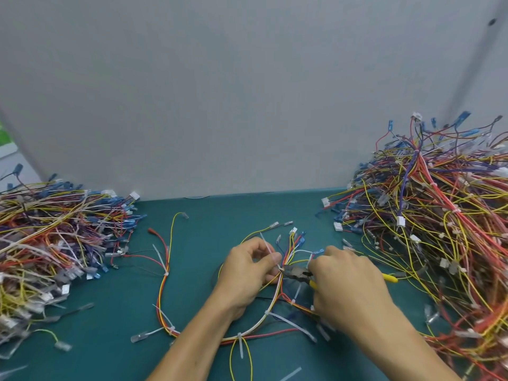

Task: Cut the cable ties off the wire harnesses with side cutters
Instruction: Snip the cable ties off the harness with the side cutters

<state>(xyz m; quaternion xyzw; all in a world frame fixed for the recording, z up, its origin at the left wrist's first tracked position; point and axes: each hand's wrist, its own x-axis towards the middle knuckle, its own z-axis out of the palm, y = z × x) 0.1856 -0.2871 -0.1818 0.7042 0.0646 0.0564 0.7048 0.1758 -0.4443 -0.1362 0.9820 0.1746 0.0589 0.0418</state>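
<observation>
Head view: pinching the cable tie [268, 244] with the left hand [248, 266], fingers curled, at 9 o'clock from the side cutters [298, 271]. Gripping their yellow handles with the right hand [349, 287] at 3 o'clock, nose at the wire harness [160, 298] mid-table. Handles mostly hidden under the palm; blade gap too small to tell

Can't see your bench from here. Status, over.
Left hand pinches the cable tie; right hand grips side cutters, nose at that tie. Wire harness on mat, other ties uncut. Loose wires crowd the cut.
</observation>
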